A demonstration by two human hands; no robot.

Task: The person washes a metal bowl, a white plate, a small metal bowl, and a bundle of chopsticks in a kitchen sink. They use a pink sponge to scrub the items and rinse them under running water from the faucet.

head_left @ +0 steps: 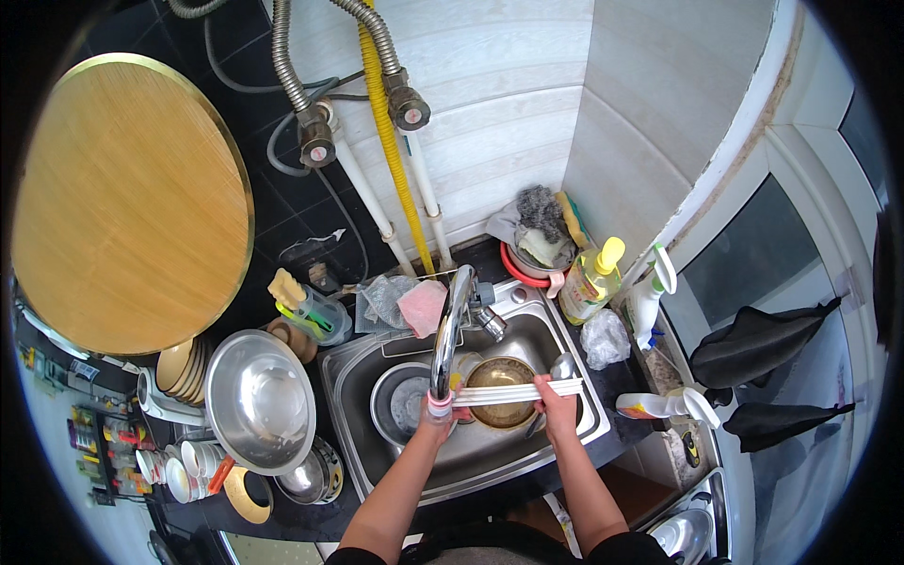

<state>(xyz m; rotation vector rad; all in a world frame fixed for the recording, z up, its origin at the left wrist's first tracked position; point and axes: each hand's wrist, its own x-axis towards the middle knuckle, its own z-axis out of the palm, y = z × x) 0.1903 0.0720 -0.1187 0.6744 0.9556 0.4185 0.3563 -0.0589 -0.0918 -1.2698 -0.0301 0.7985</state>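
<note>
Over the steel sink (452, 490) I hold a bundle of long white chopsticks (518, 391) level between both hands. My right hand (557, 405) is closed on the right end. My left hand (441, 421) grips the other end, partly covered by the chrome faucet (451, 325). Below the chopsticks, a brownish metal bowl (490, 416) rests in the sink. A round grey basin (379, 414) with a pale interior sits to its left. A metal spoon (562, 365) leans at the sink's right side.
Dish soap (589, 287), spray bottles (645, 306) and a crumpled plastic bag (605, 339) stand right of the sink. A red-rimmed bowl of cloths (546, 250) is behind. To the left are a large steel bowl (260, 400) and a round wooden board (132, 202).
</note>
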